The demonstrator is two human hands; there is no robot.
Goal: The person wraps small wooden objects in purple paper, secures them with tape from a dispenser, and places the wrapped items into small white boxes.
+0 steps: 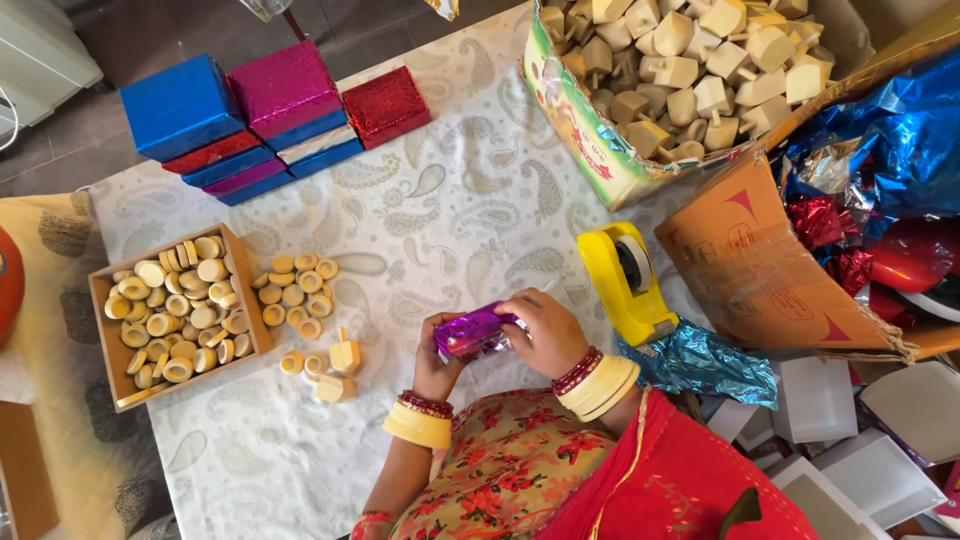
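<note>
Both hands hold a small box wrapped in shiny purple foil [470,331] over the paisley cloth [440,200]. My left hand [436,362] grips its left end from below. My right hand [543,330] presses its right end, fingers curled over the foil. Each wrist wears yellow and red bangles. A yellow tape dispenser [625,285] stands just right of my right hand. Two wooden spinning tops [340,370] lie on the cloth left of my left hand.
Stacked foil-wrapped boxes [260,115] in blue, magenta and red sit far left. A wooden tray [110,345] holds several wooden rings, more rings [297,290] beside it. A carton [575,125] of wooden tops stands far right, with a cardboard box [760,270], crumpled blue foil [705,362] and white boxes [860,440].
</note>
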